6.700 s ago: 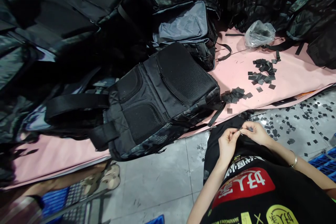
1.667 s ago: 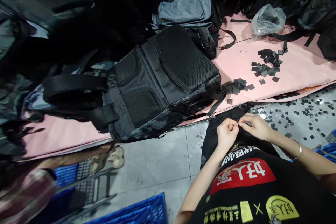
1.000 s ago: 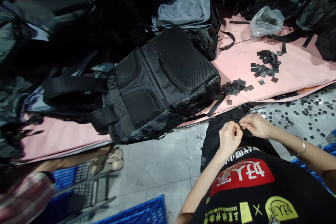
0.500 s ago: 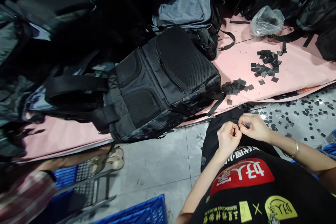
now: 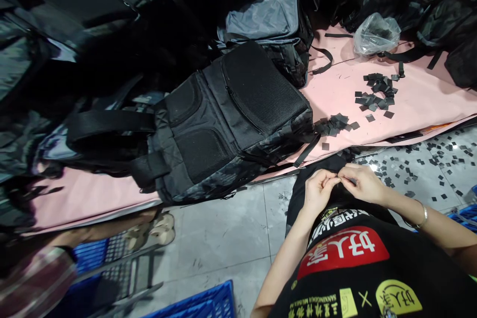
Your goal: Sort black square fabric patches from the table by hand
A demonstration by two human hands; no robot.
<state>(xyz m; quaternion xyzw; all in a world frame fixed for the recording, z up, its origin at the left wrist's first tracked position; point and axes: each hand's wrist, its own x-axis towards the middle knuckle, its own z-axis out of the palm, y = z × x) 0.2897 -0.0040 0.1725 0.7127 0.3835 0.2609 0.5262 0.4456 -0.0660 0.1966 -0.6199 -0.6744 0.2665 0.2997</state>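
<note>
My left hand (image 5: 319, 190) and my right hand (image 5: 362, 185) meet over my lap, thumbs and fingertips pinched together. Between the tips is a small dark piece, mostly covered by the fingers; its kind cannot be made out. Close by, on the edge of the pink table top (image 5: 421, 94), lies a pile of small black squares (image 5: 335, 124). Left of that, a black backpack (image 5: 223, 124) rests with its padded mesh back facing up and its lower end towards the squares.
More black squares (image 5: 376, 92) lie farther back, near a clear plastic bag (image 5: 376, 35). An unzipped bag with grey lining (image 5: 261, 17) stands behind the backpack. Squares litter the floor (image 5: 428, 164) at right. Blue crates (image 5: 201, 303) stand below; another person's sleeve (image 5: 37, 278) shows at left.
My fingertips have drawn closer together, and the dark piece that showed by my right fingers is now mostly hidden. The backpack and squares stay in place.
</note>
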